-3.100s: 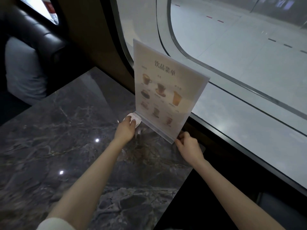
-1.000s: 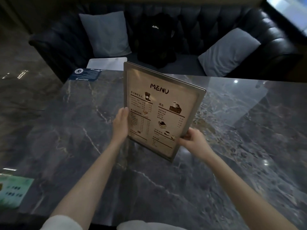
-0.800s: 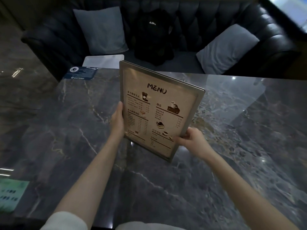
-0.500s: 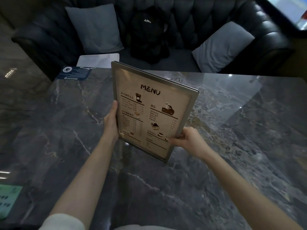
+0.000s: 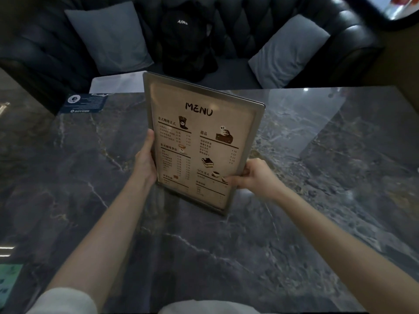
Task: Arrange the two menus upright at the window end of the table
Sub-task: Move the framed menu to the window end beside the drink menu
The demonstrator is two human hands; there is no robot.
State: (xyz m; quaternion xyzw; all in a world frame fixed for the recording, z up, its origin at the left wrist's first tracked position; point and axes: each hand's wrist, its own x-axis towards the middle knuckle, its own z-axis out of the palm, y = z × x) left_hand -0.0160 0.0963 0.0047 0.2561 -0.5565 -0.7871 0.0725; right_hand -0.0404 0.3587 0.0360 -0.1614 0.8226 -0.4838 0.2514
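Holding the framed menu [image 5: 199, 143] upright at frame centre above the marble table [image 5: 317, 200], my left hand [image 5: 146, 159] clamps its left edge, my right hand [image 5: 255, 175] its lower right corner. It isn't placed yet; the window glimpsed upper right awaits. Since half a second ago, it has barely shifted.

The framed beige menu card's [image 5: 204, 141] small print is unreadable; a green sheet [image 5: 8, 282] at lower left is cut off.
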